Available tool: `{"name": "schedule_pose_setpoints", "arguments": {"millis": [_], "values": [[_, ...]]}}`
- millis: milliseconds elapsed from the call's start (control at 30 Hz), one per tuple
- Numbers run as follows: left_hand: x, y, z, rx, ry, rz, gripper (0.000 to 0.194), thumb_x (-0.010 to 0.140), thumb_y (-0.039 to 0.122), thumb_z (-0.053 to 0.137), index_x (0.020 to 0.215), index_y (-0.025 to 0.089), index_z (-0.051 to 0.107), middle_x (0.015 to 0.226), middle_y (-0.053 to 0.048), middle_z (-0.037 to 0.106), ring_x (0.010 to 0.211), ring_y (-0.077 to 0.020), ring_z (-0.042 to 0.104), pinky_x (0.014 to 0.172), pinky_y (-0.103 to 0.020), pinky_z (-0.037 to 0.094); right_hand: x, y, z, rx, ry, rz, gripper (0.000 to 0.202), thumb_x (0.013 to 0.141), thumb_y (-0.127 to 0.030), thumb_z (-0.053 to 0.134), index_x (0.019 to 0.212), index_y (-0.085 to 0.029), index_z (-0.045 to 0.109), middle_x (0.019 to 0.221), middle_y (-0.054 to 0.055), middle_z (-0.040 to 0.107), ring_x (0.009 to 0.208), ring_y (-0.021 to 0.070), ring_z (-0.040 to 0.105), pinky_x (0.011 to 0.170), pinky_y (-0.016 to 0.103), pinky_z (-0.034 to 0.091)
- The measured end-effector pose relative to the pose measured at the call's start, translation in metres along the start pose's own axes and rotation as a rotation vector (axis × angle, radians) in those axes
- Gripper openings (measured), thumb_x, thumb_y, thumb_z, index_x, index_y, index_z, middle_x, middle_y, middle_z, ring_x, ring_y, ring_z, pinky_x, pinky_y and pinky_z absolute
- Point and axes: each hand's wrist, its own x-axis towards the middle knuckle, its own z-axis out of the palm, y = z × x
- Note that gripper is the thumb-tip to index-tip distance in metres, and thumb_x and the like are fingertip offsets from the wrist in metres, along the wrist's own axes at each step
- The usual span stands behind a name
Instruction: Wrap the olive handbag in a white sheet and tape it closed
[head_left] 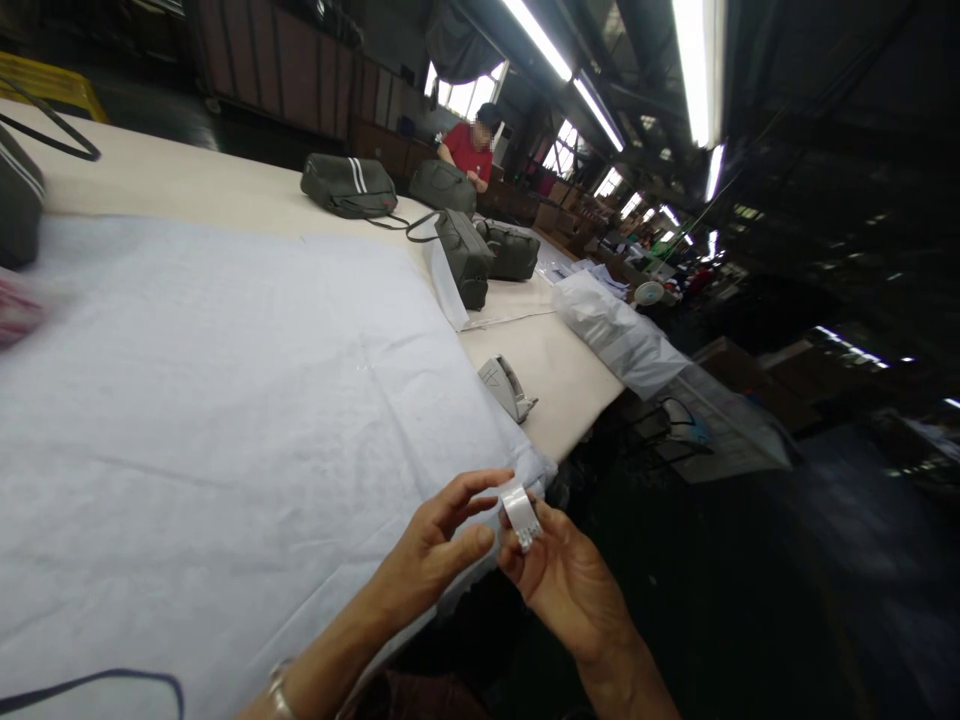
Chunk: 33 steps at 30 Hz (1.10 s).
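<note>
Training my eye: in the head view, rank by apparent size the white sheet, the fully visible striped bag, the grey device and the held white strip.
White sheet
Striped bag
Grey device and white strip: too close to rank; strip nearer camera.

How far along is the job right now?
The dark bags look assembled and the pale cloth is spread on the table. The right hand holds a small white strip, the left hand close beside it. The strip is not yet set down; what else is left, this view doesn't show.
</note>
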Motion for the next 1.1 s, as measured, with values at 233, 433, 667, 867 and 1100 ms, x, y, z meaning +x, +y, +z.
{"name": "schedule_pose_setpoints", "arguments": {"millis": [233,433,667,867,1100], "values": [[0.004,-0.004,-0.007,0.056,0.071,-0.014,0.032,0.085,0.038,0.069,0.113,0.024,0.065,0.106,-0.005,0.063,0.104,-0.0239,0.058,0.095,-0.037,0.044,-0.003,0.008,-0.004,-0.051,-0.014,-0.032,0.035,0.074,-0.034,0.082,0.099,-0.013,0.069,0.087,0.003,0.071,0.065,0.0104,0.064,0.068,0.027,0.057],[0.002,-0.010,-0.008,-0.025,0.113,-0.084,0.022,0.084,0.037,0.069,0.097,0.020,0.065,0.095,-0.002,0.063,0.090,-0.0174,0.057,0.082,-0.029,0.044,-0.008,0.018,-0.005,-0.483,-0.035,-0.291,0.044,0.071,-0.035,0.085,0.107,-0.020,0.065,0.095,0.003,0.070,0.082,0.0142,0.064,0.080,0.028,0.052],[-0.005,-0.013,-0.006,-0.239,0.017,-0.120,0.031,0.080,0.040,0.074,0.097,0.019,0.059,0.088,0.000,0.062,0.081,-0.0138,0.053,0.073,-0.024,0.041,-0.010,0.018,-0.010,-0.785,-0.049,-0.515,0.030,0.074,-0.037,0.081,0.095,-0.021,0.067,0.085,0.001,0.067,0.079,0.0150,0.061,0.072,0.024,0.050],[-0.012,-0.011,-0.015,-0.207,-0.044,-0.065,0.034,0.077,0.043,0.076,0.094,0.018,0.061,0.087,-0.002,0.059,0.082,-0.0158,0.052,0.073,-0.026,0.040,-0.020,0.019,-0.003,-1.012,-0.102,-0.652,0.023,0.079,-0.036,0.075,0.094,-0.021,0.067,0.083,0.001,0.062,0.076,0.0152,0.059,0.069,0.024,0.050],[0.005,-0.037,-0.004,-0.324,0.162,-0.160,0.034,0.086,0.044,0.066,0.109,0.019,0.062,0.098,-0.004,0.061,0.091,-0.0169,0.054,0.083,-0.028,0.042,0.013,0.036,-0.010,-1.069,0.246,-0.798,0.033,0.074,-0.046,0.077,0.086,-0.019,0.062,0.076,0.002,0.066,0.071,0.0174,0.062,0.067,0.029,0.054]]}}
